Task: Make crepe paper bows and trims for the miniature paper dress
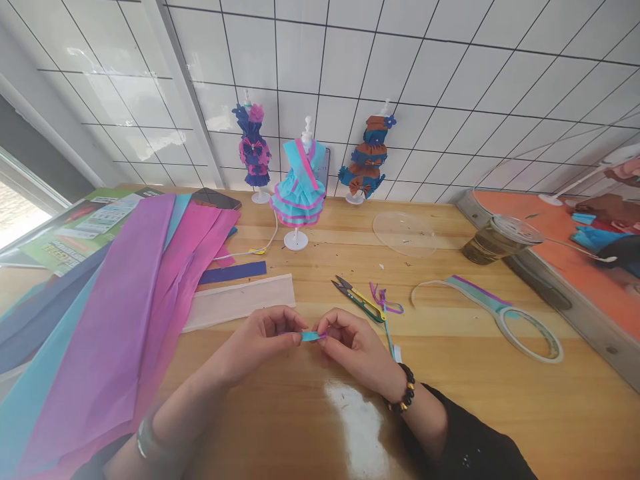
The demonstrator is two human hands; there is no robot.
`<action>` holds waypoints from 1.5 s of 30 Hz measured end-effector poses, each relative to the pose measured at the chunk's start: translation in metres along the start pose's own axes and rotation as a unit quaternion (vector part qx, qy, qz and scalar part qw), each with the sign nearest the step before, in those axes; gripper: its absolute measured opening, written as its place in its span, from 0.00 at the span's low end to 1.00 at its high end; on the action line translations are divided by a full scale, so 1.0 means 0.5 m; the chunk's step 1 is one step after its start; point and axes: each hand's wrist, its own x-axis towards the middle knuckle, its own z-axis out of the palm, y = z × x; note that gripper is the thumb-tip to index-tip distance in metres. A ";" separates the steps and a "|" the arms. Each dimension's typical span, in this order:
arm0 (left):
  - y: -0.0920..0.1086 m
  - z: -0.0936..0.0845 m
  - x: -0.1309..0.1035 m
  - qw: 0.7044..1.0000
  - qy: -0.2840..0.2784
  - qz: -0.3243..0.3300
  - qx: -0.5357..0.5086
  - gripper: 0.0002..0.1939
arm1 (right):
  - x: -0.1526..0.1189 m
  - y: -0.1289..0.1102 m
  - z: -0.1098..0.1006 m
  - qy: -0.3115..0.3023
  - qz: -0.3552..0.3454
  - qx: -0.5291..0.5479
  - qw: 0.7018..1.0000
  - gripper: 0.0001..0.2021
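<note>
Between my two hands a small strip of turquoise and purple crepe paper [311, 336] is held just above the wooden table. My left hand [270, 333] pinches its left end between thumb and forefinger. The other end is pinched by my right hand [353, 343]. Thread snips [359, 299] with dark blades and yellow-green handles lie beyond my right hand. Touching them is a tangle of purple ribbon [386, 298] with a turquoise strip running toward my wrist. A pale pink paper strip [240, 302] lies flat beyond my left hand.
Large folded crepe sheets [105, 320] cover the left side. A miniature dress form in turquoise [300, 180] stands at the back between two others [255, 147] [369, 160]. To the right are a tape roll [530, 333], a lidded cup [495, 240] and an orange surface [540, 230].
</note>
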 end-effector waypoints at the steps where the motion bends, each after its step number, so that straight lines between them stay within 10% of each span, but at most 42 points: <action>1: 0.000 0.000 0.000 1.000 0.000 -0.001 0.001 0.03 | 0.000 0.000 0.000 0.000 0.002 -0.003 1.000 0.03; 21: -0.012 -0.009 0.000 0.999 -0.021 -0.038 -0.007 0.05 | 0.010 0.005 -0.004 -0.098 0.073 0.115 0.986 0.11; 45: -0.009 -0.011 -0.003 0.998 -0.019 -0.053 0.003 0.10 | 0.007 -0.006 -0.001 -0.002 0.017 0.038 0.999 0.08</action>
